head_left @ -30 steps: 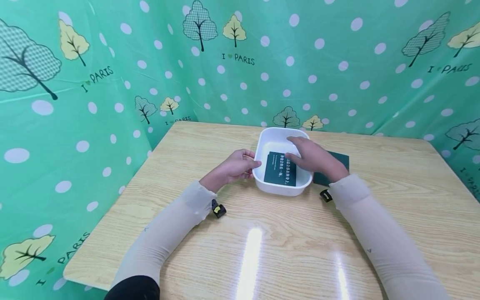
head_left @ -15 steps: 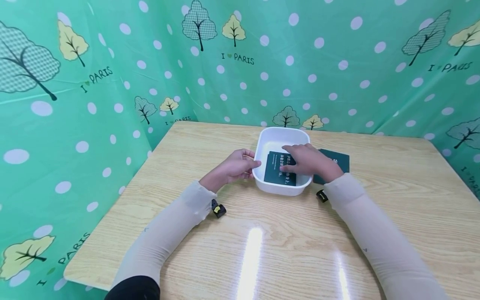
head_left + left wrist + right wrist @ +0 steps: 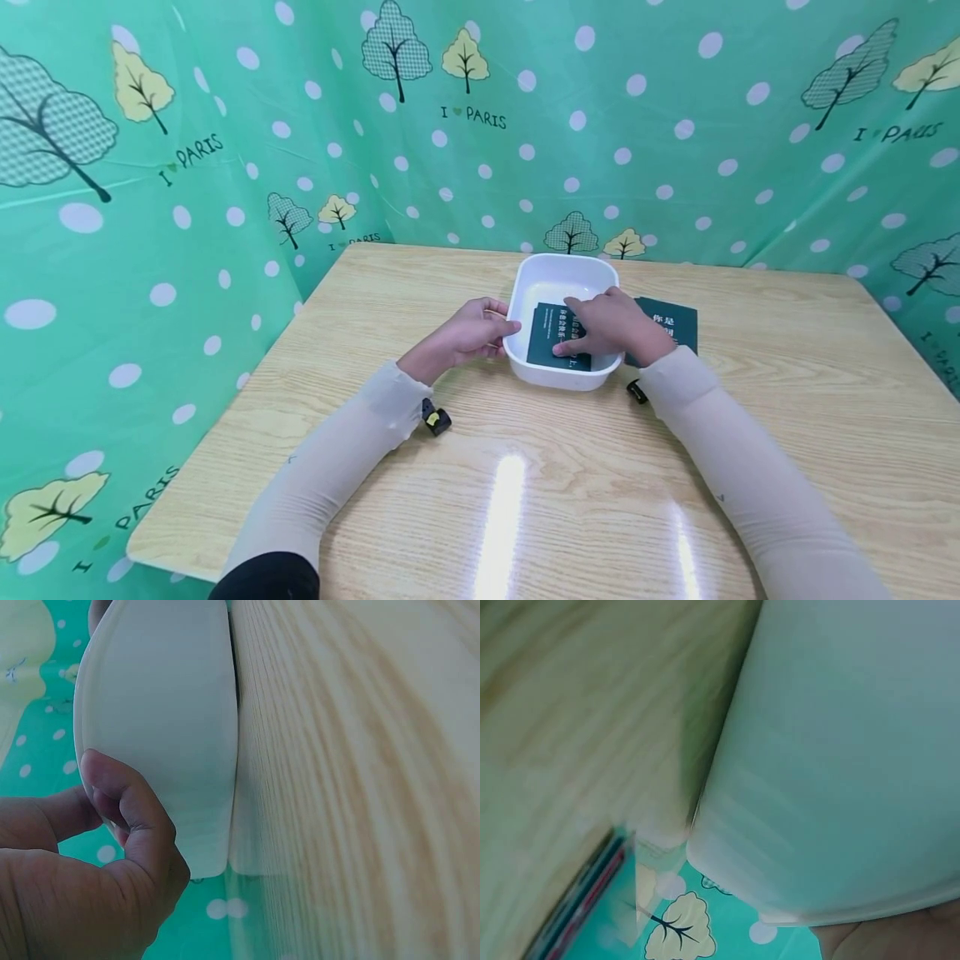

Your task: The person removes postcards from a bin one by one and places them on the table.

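A white plastic tub (image 3: 562,379) stands toward the back of the table. My left hand (image 3: 480,329) holds its left rim, thumb on top and fingers outside; the left wrist view shows that hand (image 3: 112,877) against the tub wall (image 3: 161,712). Inside the tub lies a dark green booklet (image 3: 542,337) with white lettering. Over it is my right hand (image 3: 611,321), thumb and index finger spread apart, the thumb on the cover. Its other fingers are hidden. Only part of this hand (image 3: 900,937) shows under the rim in the right wrist view.
Right of the tub, partly behind my right wrist, another dark green booklet (image 3: 678,321) lies on the wooden table (image 3: 570,483). Its edge (image 3: 581,900) looks layered in the right wrist view. Black straps hang at both wrists. A green patterned curtain (image 3: 645,150) hangs behind.
My right hand has moved left and down over the booklet in the tub, thumb coming onto its cover. More of the booklet on the table shows. The left hand stays put.
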Motion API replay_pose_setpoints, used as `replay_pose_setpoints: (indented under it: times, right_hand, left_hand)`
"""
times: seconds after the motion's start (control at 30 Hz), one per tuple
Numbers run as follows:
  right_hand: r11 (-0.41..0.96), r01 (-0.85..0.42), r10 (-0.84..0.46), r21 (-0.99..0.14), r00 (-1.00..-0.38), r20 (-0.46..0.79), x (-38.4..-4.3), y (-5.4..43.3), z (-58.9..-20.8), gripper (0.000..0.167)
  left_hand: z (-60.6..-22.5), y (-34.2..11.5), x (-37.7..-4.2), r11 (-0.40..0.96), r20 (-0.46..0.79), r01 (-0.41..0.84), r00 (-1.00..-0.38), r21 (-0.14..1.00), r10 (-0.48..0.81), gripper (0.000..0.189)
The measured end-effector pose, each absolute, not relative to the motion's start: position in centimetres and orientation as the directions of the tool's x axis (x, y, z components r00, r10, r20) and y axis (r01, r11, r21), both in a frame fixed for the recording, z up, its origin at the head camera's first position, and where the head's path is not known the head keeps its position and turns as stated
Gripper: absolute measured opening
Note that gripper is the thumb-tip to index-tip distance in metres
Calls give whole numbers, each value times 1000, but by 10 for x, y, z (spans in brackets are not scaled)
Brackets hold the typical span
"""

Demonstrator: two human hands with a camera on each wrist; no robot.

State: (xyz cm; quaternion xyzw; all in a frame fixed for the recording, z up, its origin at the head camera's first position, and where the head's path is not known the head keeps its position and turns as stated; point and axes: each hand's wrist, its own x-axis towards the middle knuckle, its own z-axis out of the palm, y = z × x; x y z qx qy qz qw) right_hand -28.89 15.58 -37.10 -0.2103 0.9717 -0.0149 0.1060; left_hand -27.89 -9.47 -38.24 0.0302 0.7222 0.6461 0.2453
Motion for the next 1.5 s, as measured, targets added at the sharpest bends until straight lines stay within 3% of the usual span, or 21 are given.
replay_pose_setpoints:
  times: [0.7,0.93,1.5]
  right_hand:
    - [907,-416,-421,-68,-899,-118,-291,155,-374,104]
    - [900,-420,-432,-119,-895,-108,-294,155,-374,103]
    - [868,-417,-450,-270,-890,-71,-288,153,-359,83]
  left_hand:
    - [-383,-94,-279,164,-315,-273,-881,948,354,37]
    - [-383,-95,-278,157,-307,-267,-881,951,361,38]
    - [-383,-94,-279,149,-309,-272,-882,951,357,38]
